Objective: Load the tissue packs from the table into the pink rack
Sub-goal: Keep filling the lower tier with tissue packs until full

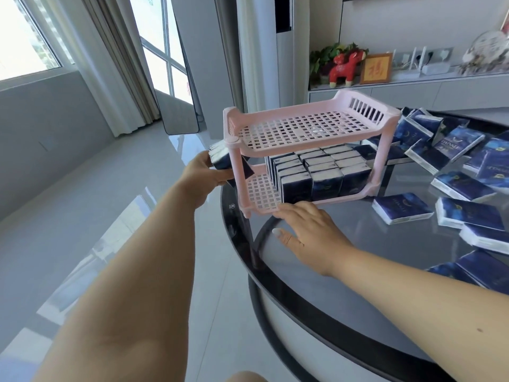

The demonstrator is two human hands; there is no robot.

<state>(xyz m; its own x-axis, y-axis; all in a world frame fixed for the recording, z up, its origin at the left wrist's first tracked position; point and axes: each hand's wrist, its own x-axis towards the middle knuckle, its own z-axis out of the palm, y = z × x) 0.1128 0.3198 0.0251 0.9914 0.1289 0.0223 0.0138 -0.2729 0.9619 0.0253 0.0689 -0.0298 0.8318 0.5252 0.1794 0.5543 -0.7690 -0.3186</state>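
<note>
A pink two-tier rack stands on the round glass table. Its lower shelf holds several dark blue tissue packs standing upright in rows, with a free strip at its left end. The top shelf is bare. My left hand grips a stack of tissue packs at the rack's left side, just outside the corner post. My right hand lies with straight fingers on the table, its fingertips touching the rack's front bottom edge. Several loose tissue packs lie scattered on the table to the right.
The table's black rim runs just left of the rack, with shiny floor tiles below. A low white cabinet behind carries a red toy figure, a framed picture and ornaments. Curtains and windows are at the left.
</note>
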